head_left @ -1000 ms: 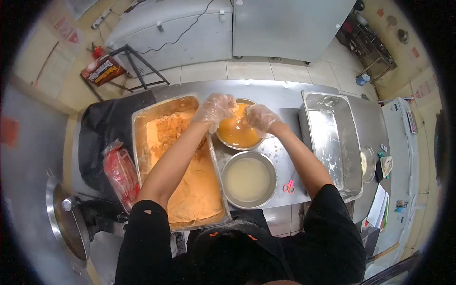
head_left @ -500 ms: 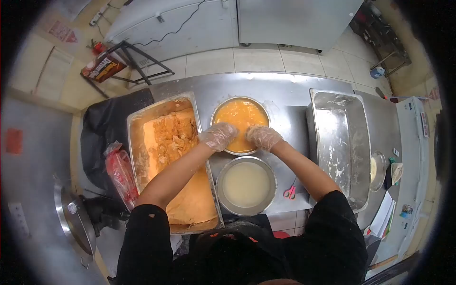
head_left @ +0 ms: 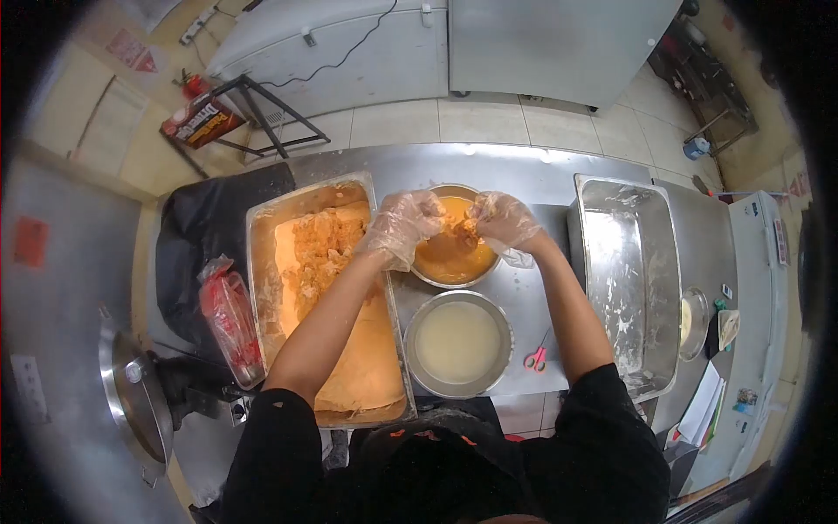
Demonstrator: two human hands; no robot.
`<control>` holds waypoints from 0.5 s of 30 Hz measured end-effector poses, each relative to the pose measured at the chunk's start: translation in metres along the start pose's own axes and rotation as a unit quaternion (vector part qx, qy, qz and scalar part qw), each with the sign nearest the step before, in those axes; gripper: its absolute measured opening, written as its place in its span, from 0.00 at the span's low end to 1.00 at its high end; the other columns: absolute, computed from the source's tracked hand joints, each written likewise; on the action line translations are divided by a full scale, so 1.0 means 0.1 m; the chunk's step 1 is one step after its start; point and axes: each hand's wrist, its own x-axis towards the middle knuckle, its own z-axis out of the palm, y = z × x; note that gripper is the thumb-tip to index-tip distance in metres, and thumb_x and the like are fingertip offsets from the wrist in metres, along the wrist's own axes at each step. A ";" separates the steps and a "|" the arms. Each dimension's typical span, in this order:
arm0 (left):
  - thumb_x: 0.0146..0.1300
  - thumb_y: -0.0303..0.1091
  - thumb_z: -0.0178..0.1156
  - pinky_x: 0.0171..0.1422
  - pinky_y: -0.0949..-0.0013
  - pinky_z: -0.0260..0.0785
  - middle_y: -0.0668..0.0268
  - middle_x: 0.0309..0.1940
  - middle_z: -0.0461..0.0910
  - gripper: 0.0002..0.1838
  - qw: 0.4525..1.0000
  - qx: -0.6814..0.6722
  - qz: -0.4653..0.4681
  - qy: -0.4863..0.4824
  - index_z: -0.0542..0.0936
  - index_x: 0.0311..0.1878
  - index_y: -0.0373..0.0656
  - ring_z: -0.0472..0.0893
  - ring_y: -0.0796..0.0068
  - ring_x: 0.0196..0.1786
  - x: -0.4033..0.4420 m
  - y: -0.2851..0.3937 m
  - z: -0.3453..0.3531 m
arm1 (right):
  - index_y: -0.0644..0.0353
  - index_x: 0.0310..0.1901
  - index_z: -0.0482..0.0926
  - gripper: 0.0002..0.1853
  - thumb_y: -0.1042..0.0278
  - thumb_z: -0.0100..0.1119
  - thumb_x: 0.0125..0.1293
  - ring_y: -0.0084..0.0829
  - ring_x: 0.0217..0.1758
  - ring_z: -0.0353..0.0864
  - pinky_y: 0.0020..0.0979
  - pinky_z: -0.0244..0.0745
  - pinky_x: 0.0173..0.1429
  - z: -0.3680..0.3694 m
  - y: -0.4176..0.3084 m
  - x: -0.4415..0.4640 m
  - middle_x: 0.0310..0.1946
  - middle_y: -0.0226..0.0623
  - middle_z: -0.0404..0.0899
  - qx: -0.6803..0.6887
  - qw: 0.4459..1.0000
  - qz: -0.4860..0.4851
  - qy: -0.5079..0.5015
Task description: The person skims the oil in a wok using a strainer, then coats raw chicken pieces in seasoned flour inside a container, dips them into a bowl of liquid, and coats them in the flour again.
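A round metal bowl [head_left: 453,281] holds orange liquid. Above its left side is my left hand [head_left: 410,223] in a clear plastic glove, fingers closed; what they pinch is too small to name. My right hand [head_left: 502,223], gloved too, has its fingers closed on a dripping coated piece [head_left: 465,234] over the liquid. Just below stands a second bowl [head_left: 458,341] of pale liquid. Left of both bowls, a deep metal tray [head_left: 262,236] holds orange flour, with clumpy coated pieces [head_left: 327,240] in its upper part.
A floury metal tray [head_left: 627,288] stands on the right. Pink scissors [head_left: 536,358] lie beside the pale bowl. At the left are a red item in a plastic bag [head_left: 229,314] and a black cover [head_left: 201,253]. A small bowl [head_left: 694,323] sits at the far right.
Both hands have risen from the orange liquid, where they were dipped half a second ago. A dripping coated piece now shows between them.
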 end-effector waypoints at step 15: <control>0.56 0.34 0.70 0.45 0.69 0.78 0.64 0.33 0.88 0.09 0.997 0.013 0.012 0.073 0.87 0.40 0.45 0.85 0.75 0.36 -0.06 -0.01 0.03 | 0.59 0.40 0.84 0.11 0.62 0.64 0.59 0.54 0.43 0.83 0.47 0.78 0.49 0.15 0.10 -0.06 0.38 0.52 0.85 -0.201 0.974 -0.005 0.106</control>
